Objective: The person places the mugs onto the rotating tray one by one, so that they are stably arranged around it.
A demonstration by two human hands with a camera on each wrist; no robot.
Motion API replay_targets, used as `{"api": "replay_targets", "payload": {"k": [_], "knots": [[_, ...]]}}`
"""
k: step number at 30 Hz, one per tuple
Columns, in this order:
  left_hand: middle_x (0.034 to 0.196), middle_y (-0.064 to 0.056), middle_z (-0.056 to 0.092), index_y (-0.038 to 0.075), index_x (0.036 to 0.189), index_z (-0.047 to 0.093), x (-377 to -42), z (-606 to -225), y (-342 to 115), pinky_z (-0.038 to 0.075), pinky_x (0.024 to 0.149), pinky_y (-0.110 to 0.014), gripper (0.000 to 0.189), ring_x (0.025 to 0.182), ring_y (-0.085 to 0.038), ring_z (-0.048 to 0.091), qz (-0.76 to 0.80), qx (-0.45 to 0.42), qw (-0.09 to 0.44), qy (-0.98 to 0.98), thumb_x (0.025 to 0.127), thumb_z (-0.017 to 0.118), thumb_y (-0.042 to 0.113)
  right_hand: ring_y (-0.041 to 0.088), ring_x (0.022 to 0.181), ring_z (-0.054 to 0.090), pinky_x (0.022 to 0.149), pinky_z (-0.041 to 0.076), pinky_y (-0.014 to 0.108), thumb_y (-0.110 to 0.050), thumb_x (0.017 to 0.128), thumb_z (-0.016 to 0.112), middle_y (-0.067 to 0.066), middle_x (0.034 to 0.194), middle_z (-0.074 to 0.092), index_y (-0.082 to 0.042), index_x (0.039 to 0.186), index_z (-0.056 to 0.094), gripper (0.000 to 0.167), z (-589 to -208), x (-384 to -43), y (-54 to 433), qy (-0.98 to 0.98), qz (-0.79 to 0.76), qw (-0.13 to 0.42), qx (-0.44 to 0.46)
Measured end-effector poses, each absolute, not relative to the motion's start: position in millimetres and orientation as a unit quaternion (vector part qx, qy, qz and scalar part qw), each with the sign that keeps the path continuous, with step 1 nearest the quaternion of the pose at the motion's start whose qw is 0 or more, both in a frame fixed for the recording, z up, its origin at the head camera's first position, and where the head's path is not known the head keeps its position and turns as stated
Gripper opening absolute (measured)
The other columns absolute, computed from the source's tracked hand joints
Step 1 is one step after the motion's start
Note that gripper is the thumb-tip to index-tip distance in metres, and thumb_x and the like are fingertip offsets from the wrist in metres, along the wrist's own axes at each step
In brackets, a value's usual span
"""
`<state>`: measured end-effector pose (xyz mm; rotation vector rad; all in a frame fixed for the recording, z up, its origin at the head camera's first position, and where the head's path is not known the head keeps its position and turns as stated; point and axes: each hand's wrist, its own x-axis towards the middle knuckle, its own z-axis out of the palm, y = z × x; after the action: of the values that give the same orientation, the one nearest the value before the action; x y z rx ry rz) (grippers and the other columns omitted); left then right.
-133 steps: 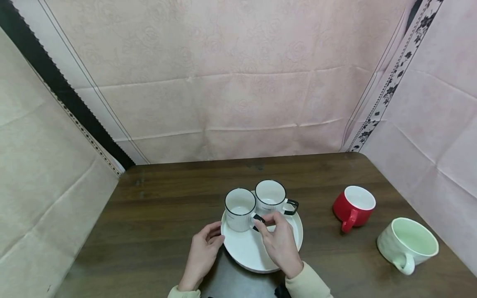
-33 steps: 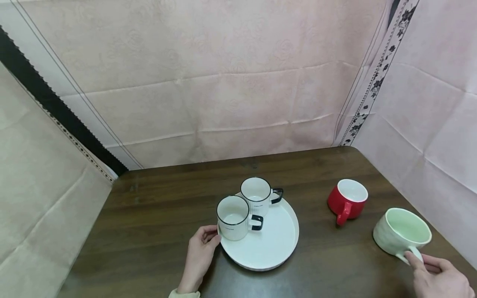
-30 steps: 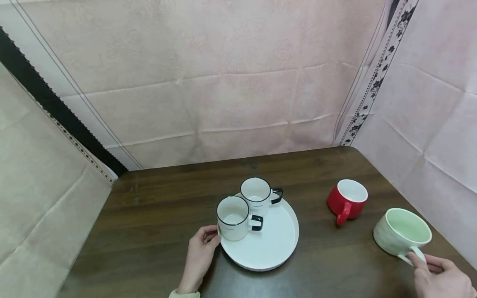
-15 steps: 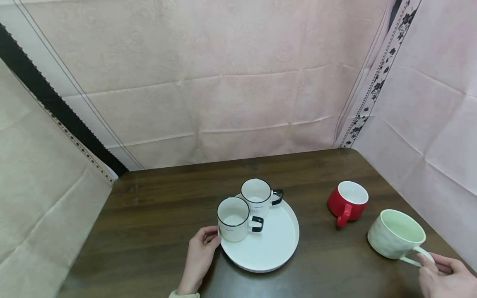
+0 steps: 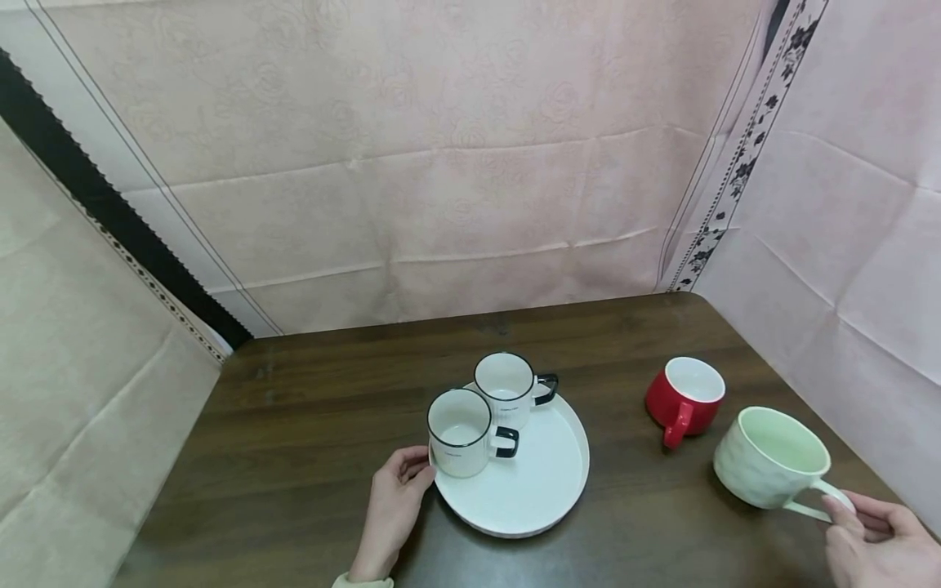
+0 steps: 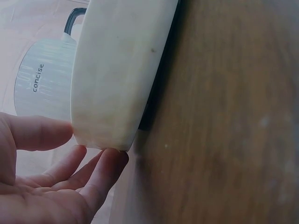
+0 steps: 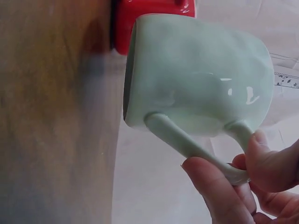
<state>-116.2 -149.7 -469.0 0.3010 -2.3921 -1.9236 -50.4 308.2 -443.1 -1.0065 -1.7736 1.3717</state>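
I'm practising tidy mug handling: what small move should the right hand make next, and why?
Probably carry the green mug left toward the bare near-right part of the white plate. The right hand grips its handle, its base looks clear of the table, and the front white mug and rear white mug leave that part free.

Green mug (image 5: 768, 469) at right, white plate (image 5: 540, 482) in the middle
The glossy mug is upright just above the worktop (image 5: 323, 425), handle (image 7: 177, 138) pinched in the right hand (image 5: 878, 541); the round plate lies flat under two black-rimmed white mugs (image 5: 457, 459).
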Motion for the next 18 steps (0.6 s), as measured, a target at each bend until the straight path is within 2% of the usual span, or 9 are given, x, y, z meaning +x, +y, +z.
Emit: {"api": "replay_targets", "payload": {"k": [5,11,18], "knots": [[0.115,-0.016,0.064,-0.003,0.117,0.060,-116.1,-468.8,-149.7,0.051,0.090,-0.040,0.026,0.107,-0.027,0.061,-0.623,0.099,0.027,-0.776,0.092,0.060,0.003,-0.010,0.045,0.051,0.041,0.042,0.008,-0.012,0.086,0.070,-0.026,0.054,0.051,-0.034,0.077,0.058,0.028,-436.5,-52.4,304.9,-0.689,0.525,0.322,-0.382],[0.116,-0.016,0.064,-0.003,0.118,0.060,-115.0,-467.7,-149.2,0.051,0.091,-0.040,0.026,0.108,-0.027,0.061,-0.623,0.099,0.023,-0.776,0.092,0.060,0.004,-0.008,0.045,0.054,0.042,0.045,0.010,-0.003,0.084,0.071,-0.024,0.055,0.055,-0.032,0.073,0.061,0.033,-430.2,-53.9,298.1,-0.687,0.538,0.326,-0.364],[0.116,-0.016,0.064,-0.003,0.118,0.059,-113.8,-465.4,-149.7,0.051,0.090,-0.041,0.026,0.108,-0.027,0.060,-0.623,0.099,0.019,-0.776,0.093,0.060,0.005,-0.005,0.044,0.055,0.041,0.046,0.012,-0.003,0.083,0.073,-0.024,0.054,0.056,-0.030,0.073,0.064,0.030,-424.2,-55.2,291.9,-0.690,0.543,0.306,-0.368]]}}
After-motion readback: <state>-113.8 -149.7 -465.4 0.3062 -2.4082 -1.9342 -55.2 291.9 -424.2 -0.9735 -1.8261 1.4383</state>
